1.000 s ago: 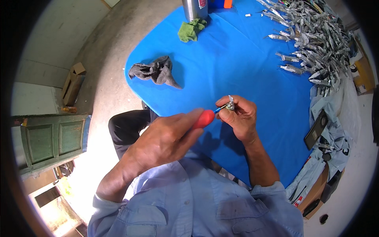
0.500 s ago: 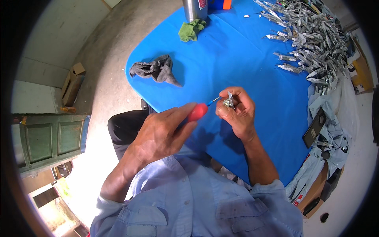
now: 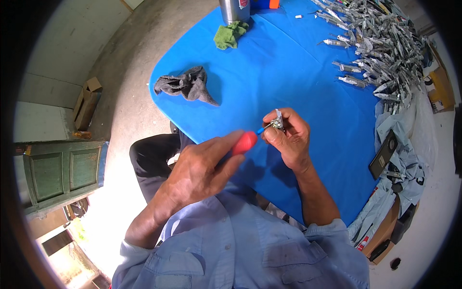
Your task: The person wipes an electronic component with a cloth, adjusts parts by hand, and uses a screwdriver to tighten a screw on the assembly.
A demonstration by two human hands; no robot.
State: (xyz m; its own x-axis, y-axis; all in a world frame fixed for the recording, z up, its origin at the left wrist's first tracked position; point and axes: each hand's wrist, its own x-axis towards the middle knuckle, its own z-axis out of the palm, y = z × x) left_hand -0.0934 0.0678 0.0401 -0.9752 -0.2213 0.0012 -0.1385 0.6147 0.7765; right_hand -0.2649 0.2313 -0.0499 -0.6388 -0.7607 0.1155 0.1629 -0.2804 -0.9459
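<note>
My left hand (image 3: pixel 199 166) is closed round the red handle of a screwdriver (image 3: pixel 244 143). Its blue-sleeved shaft points up and right, and the tip meets a small silvery metal part (image 3: pixel 277 121). Between thumb and fingers, my right hand (image 3: pixel 292 139) pinches that part above the blue table cover. Much of the part is hidden behind the fingers, so its exact kind does not show. Both hands are held over the table's near edge.
Many slim silvery-grey parts lie heaped (image 3: pixel 385 58) at the far right. A dark grey cloth (image 3: pixel 188 85), a green cloth (image 3: pixel 230 35) and a steel tumbler (image 3: pixel 234 10) rest on the blue table cover (image 3: pixel 255 77). A dark flat device (image 3: pixel 383 155) lies on plastic wrapping at right.
The screwdriver has moved right, its tip now in against the metal part, with less shaft showing. My left hand has shifted slightly with it; the right keeps its pinch.
</note>
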